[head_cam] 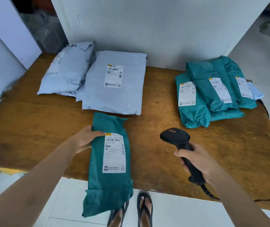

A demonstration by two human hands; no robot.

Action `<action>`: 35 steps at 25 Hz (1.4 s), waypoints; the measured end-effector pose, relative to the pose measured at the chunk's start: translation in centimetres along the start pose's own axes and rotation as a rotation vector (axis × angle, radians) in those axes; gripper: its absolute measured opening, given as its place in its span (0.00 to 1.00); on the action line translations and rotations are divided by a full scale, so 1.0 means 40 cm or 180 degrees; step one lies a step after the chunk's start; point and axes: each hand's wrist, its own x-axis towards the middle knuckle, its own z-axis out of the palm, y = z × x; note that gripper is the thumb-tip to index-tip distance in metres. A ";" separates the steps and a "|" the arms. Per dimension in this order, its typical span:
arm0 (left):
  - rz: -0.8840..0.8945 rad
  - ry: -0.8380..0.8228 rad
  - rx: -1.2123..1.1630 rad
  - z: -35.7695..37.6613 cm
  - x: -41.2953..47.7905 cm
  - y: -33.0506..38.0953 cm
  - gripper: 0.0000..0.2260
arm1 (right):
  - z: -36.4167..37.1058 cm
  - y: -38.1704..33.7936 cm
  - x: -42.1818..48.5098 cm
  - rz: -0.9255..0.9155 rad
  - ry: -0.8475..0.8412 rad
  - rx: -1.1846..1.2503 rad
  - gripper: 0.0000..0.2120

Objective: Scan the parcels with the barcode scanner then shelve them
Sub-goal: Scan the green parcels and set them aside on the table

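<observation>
My left hand (85, 139) grips the left edge of a teal parcel (108, 185), which it holds above the wooden table's (32, 128) front edge, white label facing up. My right hand (200, 159) is closed on the handle of a black barcode scanner (177, 137). The scanner's head sits to the right of the parcel and points away from me. Its coiled cable trails off below my wrist.
Two grey parcels (114, 82) lie at the back left of the table. A pile of several teal parcels (213, 90) with labels lies at the back right. A white wall stands behind. My feet in sandals (145, 208) are on white floor tiles.
</observation>
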 end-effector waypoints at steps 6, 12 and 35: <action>0.0025 0.1007 -0.0188 -0.319 0.001 0.056 0.13 | 0.066 -0.027 0.040 0.0079 -0.0078 -0.0015 0.07; 0.0658 0.2044 0.1305 -0.365 0.054 0.070 0.16 | 0.115 -0.037 0.061 0.0176 -0.0060 0.0058 0.05; 0.1518 0.0187 0.1662 0.774 0.336 0.284 0.14 | -0.368 -0.073 0.121 -0.0066 0.0556 0.0503 0.05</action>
